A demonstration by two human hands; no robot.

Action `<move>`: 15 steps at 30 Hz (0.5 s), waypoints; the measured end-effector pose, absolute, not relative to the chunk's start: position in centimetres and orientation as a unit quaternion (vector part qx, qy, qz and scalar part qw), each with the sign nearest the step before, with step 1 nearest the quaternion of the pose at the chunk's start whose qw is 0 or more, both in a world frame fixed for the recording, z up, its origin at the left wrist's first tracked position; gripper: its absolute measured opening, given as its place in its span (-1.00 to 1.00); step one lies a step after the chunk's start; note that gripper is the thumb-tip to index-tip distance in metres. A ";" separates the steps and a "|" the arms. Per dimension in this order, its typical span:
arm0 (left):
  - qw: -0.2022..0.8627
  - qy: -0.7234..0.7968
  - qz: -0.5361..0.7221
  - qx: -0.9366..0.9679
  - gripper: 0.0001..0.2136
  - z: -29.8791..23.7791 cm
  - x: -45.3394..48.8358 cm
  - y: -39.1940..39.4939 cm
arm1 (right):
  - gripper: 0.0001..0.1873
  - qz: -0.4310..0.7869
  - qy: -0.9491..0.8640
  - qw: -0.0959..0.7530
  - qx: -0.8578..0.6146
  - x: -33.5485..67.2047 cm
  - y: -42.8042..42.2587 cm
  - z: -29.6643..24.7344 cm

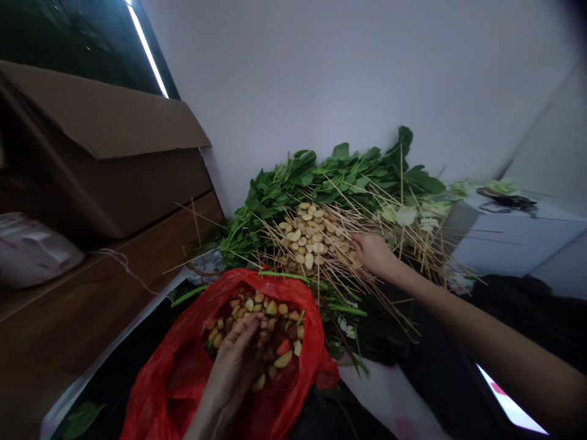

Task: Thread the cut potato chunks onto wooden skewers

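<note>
Inside an open red plastic bag [316,342] lie many small cut pieces [283,359] that look like potato, pale yellow with some skin on. My left hand [238,348] reaches into the bag's mouth, its fingers curled together over the pieces. Whatever is between those fingertips is hidden. Ahead and to the right, my right hand [372,252] is closed at a heap of thin wooden skewers [348,269], apparently on a skewer, though its fingertips are partly hidden. Just left of it are piled pale round slices [316,232] on skewers.
Leafy green vegetables [302,174] line the wall behind the skewers. Pale leafy pieces [406,215] lie at their right. A cardboard box [137,183] stands on the wooden surface [114,281] at left, near a white bag [36,250]. Dark scissors-like tools [507,201] rest on a white box [518,238].
</note>
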State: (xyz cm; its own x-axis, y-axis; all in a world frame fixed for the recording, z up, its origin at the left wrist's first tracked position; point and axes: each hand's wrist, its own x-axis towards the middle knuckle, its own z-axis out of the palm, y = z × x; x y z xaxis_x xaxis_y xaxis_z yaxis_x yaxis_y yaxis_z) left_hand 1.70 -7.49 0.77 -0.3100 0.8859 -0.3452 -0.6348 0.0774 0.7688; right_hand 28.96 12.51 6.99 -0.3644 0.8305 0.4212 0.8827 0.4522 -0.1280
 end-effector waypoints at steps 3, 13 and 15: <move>0.579 0.461 0.658 0.140 -0.74 0.7 1.7 -7.3 | -0.71 -0.085 -0.820 0.194 -0.532 31.0 12.1 8.4; 0.571 0.497 0.642 0.120 -0.77 1.4 1.9 -6.4 | -0.78 -0.088 -0.842 0.052 -0.529 39.9 7.3 4.2; 0.574 0.505 0.632 0.124 -0.80 2.1 2.5 -6.3 | -0.82 -0.085 -0.859 0.005 -0.504 39.9 6.7 1.7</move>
State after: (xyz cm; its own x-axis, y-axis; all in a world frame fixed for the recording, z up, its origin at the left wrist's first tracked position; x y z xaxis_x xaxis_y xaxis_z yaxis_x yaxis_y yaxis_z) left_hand 2.52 -6.27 2.06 -0.3101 0.8510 -0.4238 -0.6012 0.1697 0.7808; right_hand 39.89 6.67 1.75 -0.4912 0.8659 0.0946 0.8677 0.4769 0.1406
